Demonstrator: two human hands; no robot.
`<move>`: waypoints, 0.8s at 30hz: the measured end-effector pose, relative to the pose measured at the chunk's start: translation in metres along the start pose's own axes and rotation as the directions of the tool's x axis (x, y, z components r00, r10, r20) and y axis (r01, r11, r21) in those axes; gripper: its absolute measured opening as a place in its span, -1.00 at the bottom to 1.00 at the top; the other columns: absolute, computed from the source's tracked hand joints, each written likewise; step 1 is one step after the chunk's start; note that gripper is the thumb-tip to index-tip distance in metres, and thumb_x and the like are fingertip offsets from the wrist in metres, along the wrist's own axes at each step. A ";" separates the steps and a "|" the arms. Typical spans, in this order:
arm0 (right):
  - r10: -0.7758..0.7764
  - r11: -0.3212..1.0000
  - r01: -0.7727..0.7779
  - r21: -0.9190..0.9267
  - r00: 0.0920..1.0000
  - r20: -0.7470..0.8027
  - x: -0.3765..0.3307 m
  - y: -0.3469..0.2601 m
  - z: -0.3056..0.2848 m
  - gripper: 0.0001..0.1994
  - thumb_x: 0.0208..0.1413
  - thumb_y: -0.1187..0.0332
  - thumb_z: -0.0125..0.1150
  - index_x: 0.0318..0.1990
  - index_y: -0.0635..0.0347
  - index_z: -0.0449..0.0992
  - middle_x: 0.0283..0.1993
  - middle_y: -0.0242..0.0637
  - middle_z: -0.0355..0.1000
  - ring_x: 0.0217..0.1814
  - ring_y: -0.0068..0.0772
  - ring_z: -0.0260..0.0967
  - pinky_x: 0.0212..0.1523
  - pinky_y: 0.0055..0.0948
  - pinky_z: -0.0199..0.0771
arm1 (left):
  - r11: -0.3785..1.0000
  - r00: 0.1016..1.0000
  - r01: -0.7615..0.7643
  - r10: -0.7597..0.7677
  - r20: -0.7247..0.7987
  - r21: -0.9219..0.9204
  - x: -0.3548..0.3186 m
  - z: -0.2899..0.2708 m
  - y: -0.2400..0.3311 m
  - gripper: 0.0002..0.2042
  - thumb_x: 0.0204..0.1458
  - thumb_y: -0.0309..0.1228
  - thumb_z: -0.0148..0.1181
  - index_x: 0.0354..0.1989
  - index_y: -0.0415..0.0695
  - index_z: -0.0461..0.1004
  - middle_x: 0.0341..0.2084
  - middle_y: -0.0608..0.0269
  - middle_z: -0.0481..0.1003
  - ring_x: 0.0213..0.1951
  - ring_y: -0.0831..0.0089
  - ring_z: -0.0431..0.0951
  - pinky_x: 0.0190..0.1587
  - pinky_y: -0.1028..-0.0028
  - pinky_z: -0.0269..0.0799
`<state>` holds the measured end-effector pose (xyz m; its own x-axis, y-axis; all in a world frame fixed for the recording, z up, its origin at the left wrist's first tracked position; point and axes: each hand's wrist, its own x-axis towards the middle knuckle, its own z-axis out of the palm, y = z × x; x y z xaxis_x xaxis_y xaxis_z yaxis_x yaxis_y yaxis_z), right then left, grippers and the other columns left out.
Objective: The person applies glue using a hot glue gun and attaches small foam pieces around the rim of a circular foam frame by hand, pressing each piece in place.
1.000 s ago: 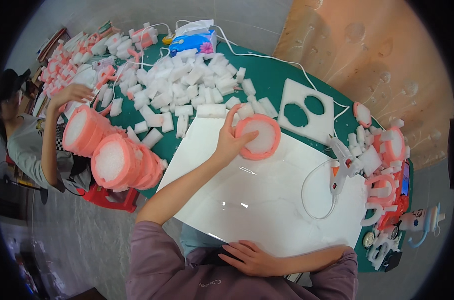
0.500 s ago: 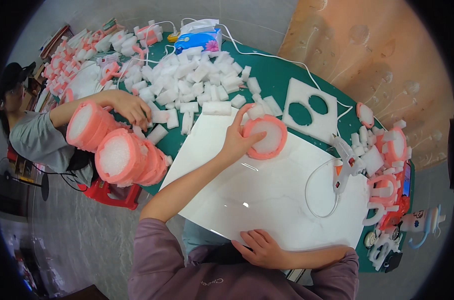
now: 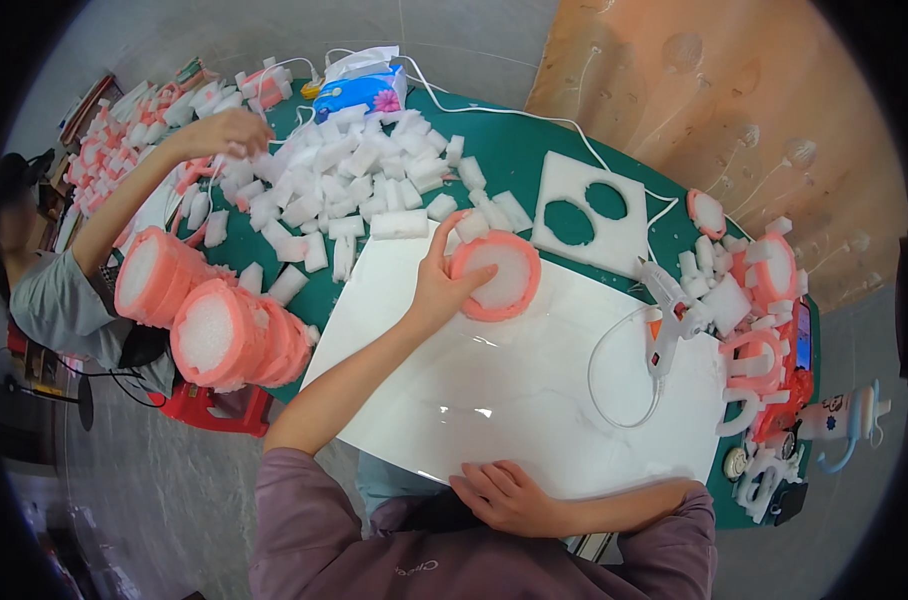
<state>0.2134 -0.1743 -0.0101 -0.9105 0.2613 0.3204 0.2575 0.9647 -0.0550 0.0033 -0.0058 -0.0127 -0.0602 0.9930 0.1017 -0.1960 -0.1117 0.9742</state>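
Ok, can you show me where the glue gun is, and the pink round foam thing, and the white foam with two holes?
glue gun (image 3: 671,312), head view, on its white body.
pink round foam disc (image 3: 502,275), head view, on its white middle.
white foam sheet with two holes (image 3: 584,235), head view, between the holes.

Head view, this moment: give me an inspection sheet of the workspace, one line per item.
Surface: white sheet lies on a green table.
Job's things: pink-rimmed foam disc on the sheet's far edge.
Clutter: white foam blocks, cut-out foam panel, stacked pink discs, glue gun.
Hands: left hand grips the disc; right hand rests flat at the sheet's near edge, holding nothing.
Cables: white cord loops from the glue gun.
Surroundings: co-worker's hand over the blocks; grey floor.
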 end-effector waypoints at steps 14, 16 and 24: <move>0.015 0.997 -0.016 -0.078 1.000 -0.018 -0.002 0.000 0.001 -0.63 -0.10 0.32 -0.04 -0.07 0.19 0.35 -0.07 -0.25 0.26 -0.15 -0.41 0.21 -0.16 -0.47 0.22 | 0.994 0.996 -0.083 0.080 -0.051 -0.065 0.000 0.003 -0.006 -0.30 -0.13 -0.61 0.17 0.21 -0.04 -0.03 -0.38 0.10 0.51 -0.32 0.47 0.53 -0.26 0.50 0.44; 0.011 0.998 -0.009 -0.068 1.000 0.026 -0.001 0.001 -0.001 -0.63 -0.10 0.32 -0.04 -0.08 0.19 0.35 -0.07 -0.25 0.26 -0.16 -0.42 0.20 -0.17 -0.48 0.21 | 0.994 0.996 -0.079 0.075 -0.052 -0.074 0.001 0.005 -0.005 -0.30 -0.13 -0.61 0.17 0.21 -0.04 -0.03 -0.37 0.10 0.51 -0.31 0.46 0.53 -0.25 0.50 0.44; -0.006 0.995 0.005 -0.104 1.000 -0.005 0.000 0.000 0.001 -0.67 -0.11 0.33 -0.02 -0.13 0.19 0.36 -0.11 -0.26 0.28 -0.17 -0.45 0.23 -0.22 -0.52 0.23 | 0.993 0.995 -0.080 0.075 -0.062 -0.090 0.001 0.004 -0.006 -0.30 -0.13 -0.62 0.16 0.21 -0.03 -0.03 -0.35 0.09 0.51 -0.30 0.45 0.53 -0.24 0.49 0.45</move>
<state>0.2131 -0.1741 -0.0111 -0.9105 0.2554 0.3253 0.2849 0.9575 0.0457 0.0081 -0.0043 -0.0178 -0.1356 0.9775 0.1614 -0.2775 -0.1938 0.9410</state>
